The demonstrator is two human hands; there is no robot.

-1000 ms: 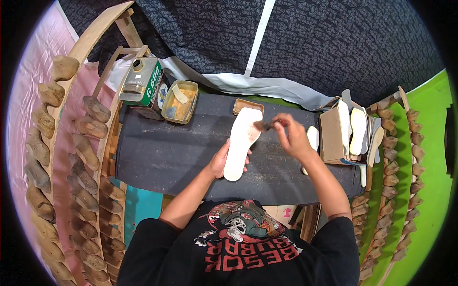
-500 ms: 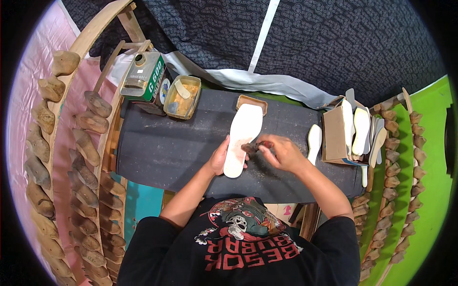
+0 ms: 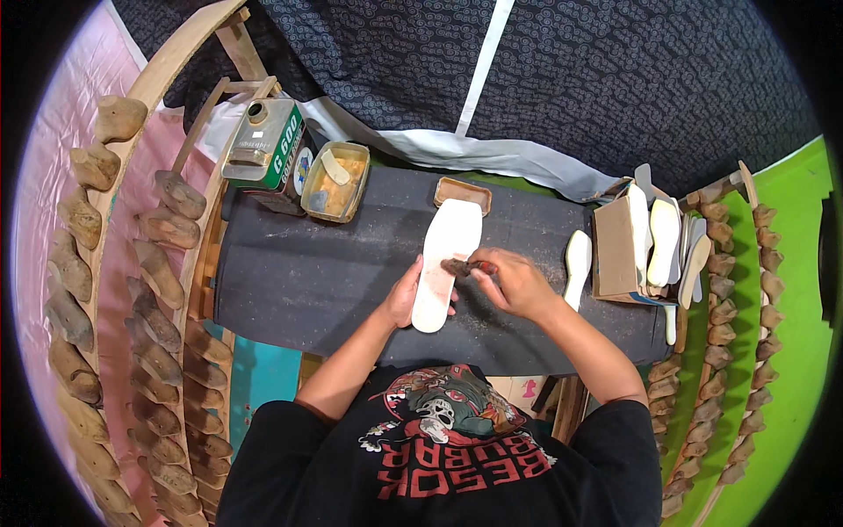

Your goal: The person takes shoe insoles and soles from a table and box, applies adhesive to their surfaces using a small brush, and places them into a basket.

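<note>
My left hand (image 3: 406, 294) grips a white shoe insole (image 3: 454, 228) by its left edge, with fingertips showing past the right edge. The insole is held above the dark cloth of the table, its wide end pointing away from me. In my right hand (image 3: 520, 285) is a small brush (image 3: 456, 267) with a dark head and a reddish handle. Its head touches the middle of the insole, where a pale brown smear (image 3: 437, 279) spreads over the white surface. My right fingers wrap round the handle and hide part of it.
Beyond the insole lies a shallow brown tray (image 3: 465, 193). A metal can (image 3: 263, 145) and a tub (image 3: 336, 183) of yellowish stuff stand at the far left. To the right are a loose insole (image 3: 577, 259) and a cardboard box (image 3: 616, 250) of insoles. Racks of wooden shoe lasts (image 3: 156, 360) flank the table.
The insole has come slightly toward me, uncovering more of the brown tray. The brush head has shifted a little left and away from me across the smear.
</note>
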